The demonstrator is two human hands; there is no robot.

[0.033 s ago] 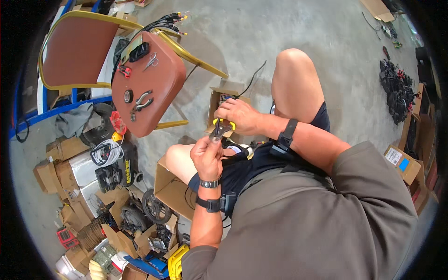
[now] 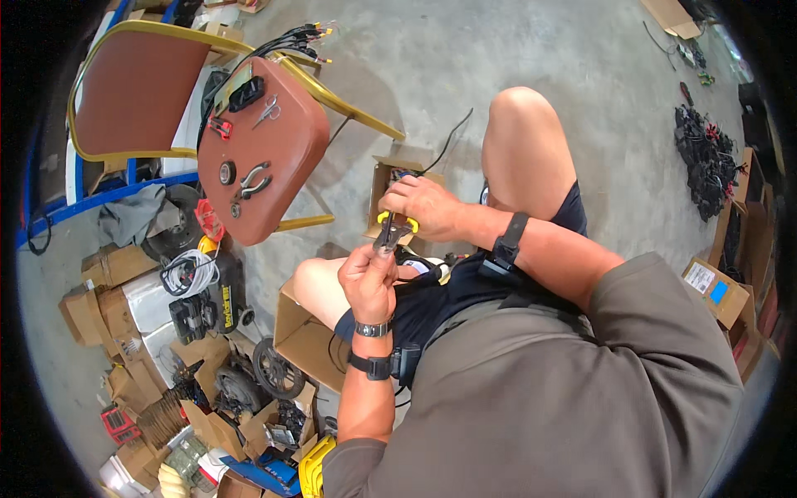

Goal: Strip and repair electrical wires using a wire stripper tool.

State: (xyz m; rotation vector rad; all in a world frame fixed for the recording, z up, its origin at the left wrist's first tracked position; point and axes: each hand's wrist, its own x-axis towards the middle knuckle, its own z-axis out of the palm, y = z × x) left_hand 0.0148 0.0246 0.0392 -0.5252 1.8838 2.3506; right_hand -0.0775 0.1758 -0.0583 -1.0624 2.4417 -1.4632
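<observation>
My right hand (image 2: 422,204) is closed around the yellow handles of a pair of pliers (image 2: 388,236) above my lap. The dark jaws point down toward my left hand (image 2: 370,278). Thumb and fingers of that hand pinch together right at the jaws, on something small that I cannot make out. A black cable (image 2: 408,275) shows just right of the left hand; whether it runs into the fingers is hidden. Beyond the hands, an open cardboard box (image 2: 378,184) stands on the floor, partly covered by the right hand, with a black cable (image 2: 455,133) sticking out.
On the brown chair seat (image 2: 286,153) lie scissors (image 2: 269,110), a red-handled tool (image 2: 220,128), a tape roll (image 2: 227,173) and other pliers (image 2: 254,183). Bundled cables (image 2: 290,41) hang over its edge. A cardboard box (image 2: 303,336) stands beside my left leg. Black cables (image 2: 704,149) lie piled far right.
My right hand has shifted very slightly left with the pliers. Otherwise both hands hold the same position.
</observation>
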